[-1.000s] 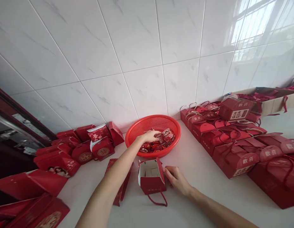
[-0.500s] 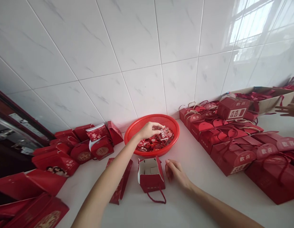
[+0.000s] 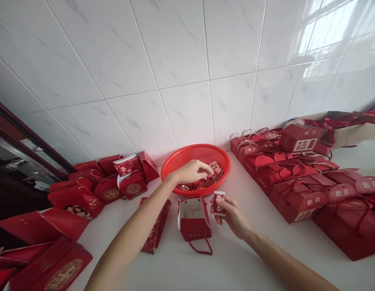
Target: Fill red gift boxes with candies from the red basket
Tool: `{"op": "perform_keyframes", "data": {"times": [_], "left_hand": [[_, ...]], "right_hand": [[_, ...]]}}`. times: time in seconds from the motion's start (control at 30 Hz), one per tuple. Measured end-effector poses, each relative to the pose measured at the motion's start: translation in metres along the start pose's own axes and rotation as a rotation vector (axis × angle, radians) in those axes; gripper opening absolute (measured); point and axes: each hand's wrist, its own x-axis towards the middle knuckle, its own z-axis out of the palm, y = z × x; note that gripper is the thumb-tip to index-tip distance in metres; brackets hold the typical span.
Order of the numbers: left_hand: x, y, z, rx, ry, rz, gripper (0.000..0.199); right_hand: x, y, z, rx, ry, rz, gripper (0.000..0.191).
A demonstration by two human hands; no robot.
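Note:
My left hand [image 3: 195, 171] is over the red plastic basket [image 3: 175, 155], its fingertips bent together in a pinch at the wrapped candies [image 3: 216, 166]. Whatever lies between those fingertips is hidden. My right hand [image 3: 234, 218] is closed on a small red-and-white wrapped candy [image 3: 219, 204], held upright in front of the basket. Just left of that hand stands an open red gift box [image 3: 195, 228], its white inside showing and its cord handle hanging toward me. Beside it, partly behind my left forearm, lies a folded red box [image 3: 160, 226].
Closed red gift boxes [image 3: 299, 196] with cord handles stand in rows on the right, near an open carton [image 3: 350, 133] of red items. More red boxes [image 3: 78, 198] fill the left side. A white tiled wall [image 3: 187, 109] rises behind the basket.
The candy that was in my left hand is now in my right hand, which has turned and raised it slightly. My left hand has lowered toward the candies in the basket.

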Motion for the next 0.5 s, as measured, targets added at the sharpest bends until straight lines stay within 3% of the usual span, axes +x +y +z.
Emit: {"op": "perform_keyframes", "data": {"times": [0.1, 0.2, 0.37, 0.5], "left_hand": [[-0.003, -0.031, -0.009, 0.097, -0.136, -0.154, 0.029], [-0.004, -0.055, -0.004, 0.169, -0.251, -0.261, 0.025], [0.011, -0.071, 0.019, 0.236, -0.227, -0.326, 0.047], [0.027, -0.070, 0.035, 0.240, -0.172, -0.309, 0.042]], "right_hand": [[0.003, 0.006, -0.001, -0.036, 0.069, 0.016, 0.048], [0.004, 0.011, -0.001, -0.063, 0.104, 0.041, 0.047], [0.005, 0.015, 0.001, -0.095, 0.118, 0.057, 0.045], [0.006, 0.017, 0.000, -0.135, 0.125, 0.051, 0.045]]}}
